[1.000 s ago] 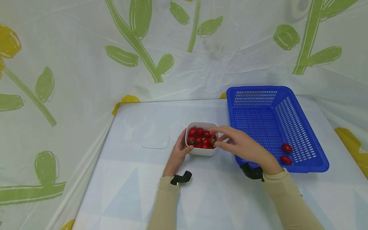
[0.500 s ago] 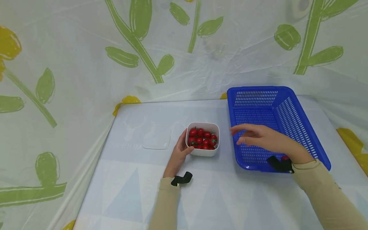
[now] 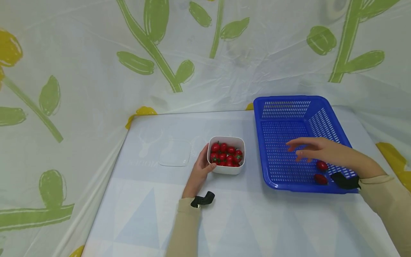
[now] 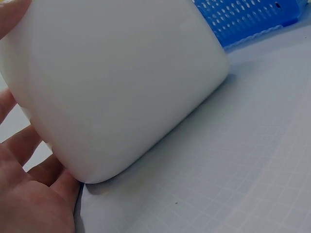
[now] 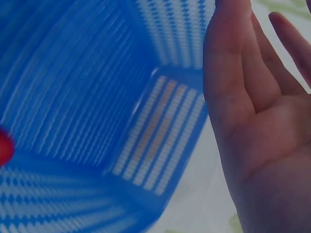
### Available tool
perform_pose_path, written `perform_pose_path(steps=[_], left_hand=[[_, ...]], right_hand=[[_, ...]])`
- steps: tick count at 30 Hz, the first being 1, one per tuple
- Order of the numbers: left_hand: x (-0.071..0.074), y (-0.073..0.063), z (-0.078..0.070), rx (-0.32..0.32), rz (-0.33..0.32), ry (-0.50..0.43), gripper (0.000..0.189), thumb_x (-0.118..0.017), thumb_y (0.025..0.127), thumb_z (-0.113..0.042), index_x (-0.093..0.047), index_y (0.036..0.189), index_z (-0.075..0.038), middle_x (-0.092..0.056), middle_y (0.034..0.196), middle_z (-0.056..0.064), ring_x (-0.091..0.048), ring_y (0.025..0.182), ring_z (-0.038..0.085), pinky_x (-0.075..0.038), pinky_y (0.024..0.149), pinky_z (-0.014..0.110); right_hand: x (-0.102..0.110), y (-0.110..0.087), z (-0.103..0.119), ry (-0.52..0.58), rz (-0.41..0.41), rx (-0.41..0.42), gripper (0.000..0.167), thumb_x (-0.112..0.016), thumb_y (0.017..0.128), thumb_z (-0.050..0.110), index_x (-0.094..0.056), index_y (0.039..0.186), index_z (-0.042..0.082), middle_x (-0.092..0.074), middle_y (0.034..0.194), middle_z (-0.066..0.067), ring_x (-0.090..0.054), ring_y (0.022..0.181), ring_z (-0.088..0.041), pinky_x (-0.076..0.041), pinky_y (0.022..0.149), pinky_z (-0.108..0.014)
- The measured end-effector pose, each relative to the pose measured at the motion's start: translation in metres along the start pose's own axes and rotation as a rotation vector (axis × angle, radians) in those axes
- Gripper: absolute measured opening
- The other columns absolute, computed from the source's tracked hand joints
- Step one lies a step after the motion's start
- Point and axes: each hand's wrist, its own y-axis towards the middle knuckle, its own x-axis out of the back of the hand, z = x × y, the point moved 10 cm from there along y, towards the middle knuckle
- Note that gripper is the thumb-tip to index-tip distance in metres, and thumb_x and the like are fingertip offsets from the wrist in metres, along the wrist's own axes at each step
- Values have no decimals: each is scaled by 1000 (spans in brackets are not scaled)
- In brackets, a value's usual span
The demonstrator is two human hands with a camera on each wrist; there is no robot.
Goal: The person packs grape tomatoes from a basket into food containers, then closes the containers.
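A square white container (image 3: pixel 226 171) full of cherry tomatoes (image 3: pixel 223 156) stands on the table. My left hand (image 3: pixel 197 175) grips its left side, thumb at the front near the rim and fingers around the far side. The left wrist view shows the container's smooth wall (image 4: pixel 116 92) close up. Over the blue plastic basket (image 3: pixel 279 135) hangs my right hand (image 3: pixel 334 153), fingers loosely bent and holding nothing. Two red tomatoes, one (image 3: pixel 322 165) behind the other (image 3: pixel 320 179), lie in the basket beneath that hand. The right wrist view also catches a tomato (image 5: pixel 5 147) at its left edge.
Left of the container lies a clear square lid (image 3: pixel 174 153) on the pale patterned tablecloth (image 3: pixel 224 221). The basket's slotted walls rise at the table's right side. Behind the table hangs a curtain (image 3: pixel 205 89) printed with green leaves.
My right hand has moved right, from over the tomatoes in the white container to above the blue basket. My left hand and the container have stayed put.
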Motion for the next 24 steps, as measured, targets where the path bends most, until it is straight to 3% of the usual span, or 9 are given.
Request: perform_pose_path(steps=[6, 12, 15, 19, 24], left_hand=[[0, 0, 1, -9, 11, -24, 70, -49, 85, 7, -21, 142, -20, -20, 146, -5, -16, 133, 13, -21, 106, 34], [1, 1, 2, -7, 5, -16, 69, -50, 85, 5, -23, 142, -23, -21, 145, -6, -16, 133, 12, -22, 105, 33], [1, 1, 1, -7, 8, -15, 69, -50, 85, 4, -23, 142, -24, -21, 145, -7, -15, 133, 12, -22, 105, 33], [1, 1, 0, -2, 8, -6, 69, -51, 85, 3, -22, 142, -24, -20, 145, -8, -15, 133, 11, -22, 105, 33], [1, 1, 3, -12, 11, -14, 69, -51, 85, 4, -22, 142, -23, -20, 146, -6, -15, 133, 13, -23, 105, 33]], right_hand=[[7, -7, -26, -35, 54, -88, 39, -46, 93, 27, -43, 128, 13, -54, 116, -11, -60, 84, -16, -50, 72, -34], [7, -12, -48, 22, 121, -186, 47, -48, 92, 27, -38, 132, 4, -49, 121, -23, -59, 81, -21, -51, 69, -35], [5, -13, -59, 33, 152, -247, 53, -48, 91, 28, -33, 133, -1, -50, 115, -25, -58, 80, -23, -52, 67, -35], [4, -13, -76, -8, 169, -345, 61, -50, 90, 33, -30, 133, -6, -53, 107, -21, -58, 80, -22, -53, 66, -38], [-1, -13, -87, -81, 179, -381, 61, -51, 90, 30, -31, 128, -13, -54, 105, -26, -60, 75, -21, -53, 61, -36]])
